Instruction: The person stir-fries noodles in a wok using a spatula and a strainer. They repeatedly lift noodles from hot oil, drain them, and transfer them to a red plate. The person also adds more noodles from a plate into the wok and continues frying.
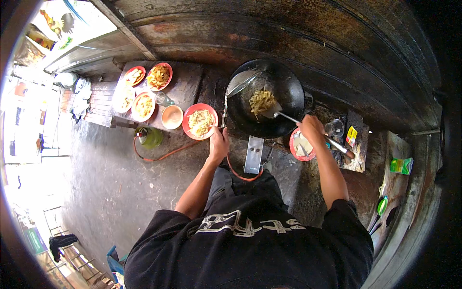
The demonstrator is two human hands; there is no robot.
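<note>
A large dark wok [288, 83] stands before me with a small heap of cooked strips [262, 102] in it. My right hand [312, 126] is closed round the shaft of a metal spatula [287, 117], whose blade touches the heap; its wood-tipped handle points right. My left hand [219, 142] grips the handle end of a metal strainer or ladle [225, 108], its head leaning over the wok's left side. Just left of that hand lies a red-rimmed plate of pale strips [200, 121]. Beneath my right forearm, a red-rimmed plate [302, 145] holds white pieces and a utensil.
Left on the wooden table [184, 77] are several plates of food [158, 76], a glass [163, 99] and a round bowl [172, 117]. A green gas cylinder [149, 138] with an orange hose stands below. Right are a clear container [334, 128] and a yellow-red packet [351, 136].
</note>
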